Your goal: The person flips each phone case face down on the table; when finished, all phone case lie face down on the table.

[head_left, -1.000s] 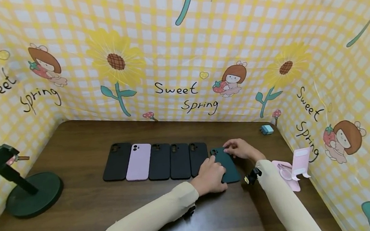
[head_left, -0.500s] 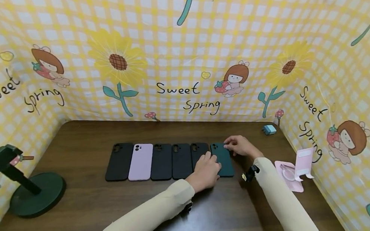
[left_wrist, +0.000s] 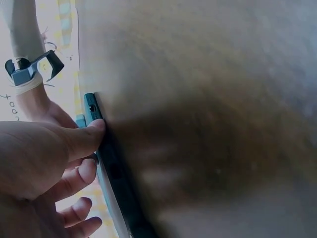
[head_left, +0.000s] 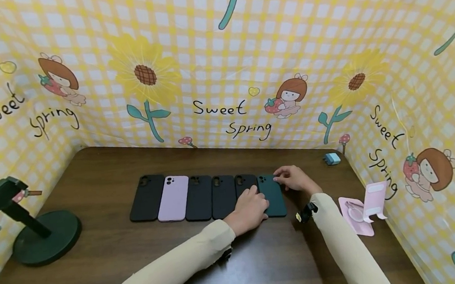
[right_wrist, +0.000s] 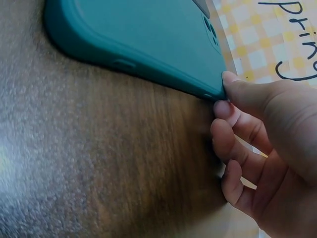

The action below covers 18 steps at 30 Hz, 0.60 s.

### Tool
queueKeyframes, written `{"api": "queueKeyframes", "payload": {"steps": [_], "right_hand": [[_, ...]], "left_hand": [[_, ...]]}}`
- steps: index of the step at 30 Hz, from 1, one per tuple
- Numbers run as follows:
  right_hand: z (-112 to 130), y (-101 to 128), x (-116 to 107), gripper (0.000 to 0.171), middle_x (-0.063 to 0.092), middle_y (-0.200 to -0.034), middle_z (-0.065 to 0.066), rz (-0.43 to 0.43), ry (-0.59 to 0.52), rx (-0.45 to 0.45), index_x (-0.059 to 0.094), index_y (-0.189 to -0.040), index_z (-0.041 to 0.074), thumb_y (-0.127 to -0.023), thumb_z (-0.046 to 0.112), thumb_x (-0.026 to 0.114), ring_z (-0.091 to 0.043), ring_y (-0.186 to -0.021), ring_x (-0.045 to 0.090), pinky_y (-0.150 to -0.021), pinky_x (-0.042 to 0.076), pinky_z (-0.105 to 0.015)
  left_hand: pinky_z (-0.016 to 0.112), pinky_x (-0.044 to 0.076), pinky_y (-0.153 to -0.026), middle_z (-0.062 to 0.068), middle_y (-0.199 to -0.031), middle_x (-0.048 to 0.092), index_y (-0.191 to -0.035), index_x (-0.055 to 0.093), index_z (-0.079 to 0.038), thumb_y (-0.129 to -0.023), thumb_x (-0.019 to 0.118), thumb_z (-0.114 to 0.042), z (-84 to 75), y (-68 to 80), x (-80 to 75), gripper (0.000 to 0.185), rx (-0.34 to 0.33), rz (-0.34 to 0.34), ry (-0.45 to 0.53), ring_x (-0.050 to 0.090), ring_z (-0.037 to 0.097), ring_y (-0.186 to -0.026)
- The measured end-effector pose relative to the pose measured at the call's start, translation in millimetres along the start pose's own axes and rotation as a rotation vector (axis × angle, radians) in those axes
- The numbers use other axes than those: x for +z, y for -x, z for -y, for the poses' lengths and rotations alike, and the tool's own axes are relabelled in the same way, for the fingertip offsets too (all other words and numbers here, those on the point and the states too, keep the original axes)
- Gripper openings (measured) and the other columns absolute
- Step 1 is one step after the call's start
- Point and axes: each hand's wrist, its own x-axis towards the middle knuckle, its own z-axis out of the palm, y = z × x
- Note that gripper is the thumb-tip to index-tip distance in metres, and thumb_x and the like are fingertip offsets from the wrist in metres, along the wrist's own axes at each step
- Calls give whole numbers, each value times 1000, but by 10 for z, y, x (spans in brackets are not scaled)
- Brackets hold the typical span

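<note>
A teal phone case (head_left: 274, 197) lies flat at the right end of a row of phone cases in the head view. At its far right corner my right hand (head_left: 296, 179) pinches it between thumb and index finger; the right wrist view shows the grip on the teal case (right_wrist: 143, 39) closely. My left hand (head_left: 247, 211) holds the near left corner, its thumb against the edge of the teal case (left_wrist: 90, 105) in the left wrist view. Partly hidden under the left hand is a black case (head_left: 245, 182). Further left lie a lilac case (head_left: 173, 198) and several black ones.
A dark green stand (head_left: 46, 237) with a round base is at the left of the wooden table (head_left: 174, 272). At the right are a pink folding stand (head_left: 358, 216) and a small blue charger (head_left: 331, 159). Checked cloth (head_left: 203, 70) walls in the back and sides.
The teal case has slid left and away from me, straightening from a slant into line beside the black case. Both hands moved with it; little changed in the last half second.
</note>
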Motion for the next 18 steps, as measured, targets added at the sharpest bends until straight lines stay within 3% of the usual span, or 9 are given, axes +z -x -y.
{"api": "queueKeyframes", "payload": {"steps": [6, 11, 15, 18], "right_hand": [[4, -20, 14, 28, 67, -87, -6, -1, -4, 3, 63, -117, 14, -94, 29, 59, -20, -61, 61, -63, 50, -32], [6, -32, 24, 28, 66, -85, -6, -1, 4, 1, 63, -118, 15, -94, 30, 59, -20, -62, 61, -64, 50, -32], [-8, -38, 42, 30, 66, -82, -4, -17, 12, -9, 62, -120, 16, -94, 32, 58, -19, -61, 61, -66, 50, -32], [-26, -12, 48, 36, 65, -81, -4, -49, 31, -33, 58, -125, 15, -95, 33, 58, -18, -61, 60, -66, 49, -32]], "left_hand": [[27, 32, -65, -6, -90, 69, -100, 71, -27, -89, 64, -40, 36, 39, 8, 18, 7, -27, -9, 44, 17, -78], [27, 33, -66, -5, -98, 70, -109, 70, -25, -90, 62, -40, 54, 62, 13, 26, 18, -18, 10, 43, 16, -80], [26, 32, -67, -4, -109, 69, -123, 65, -24, -90, 61, -43, 117, 114, 38, 39, 36, -27, 68, 40, 14, -80], [25, 32, -68, -6, -108, 69, -123, 65, -25, -90, 62, -43, 226, 185, 45, 38, 65, -68, 144, 40, 13, -79]]}}
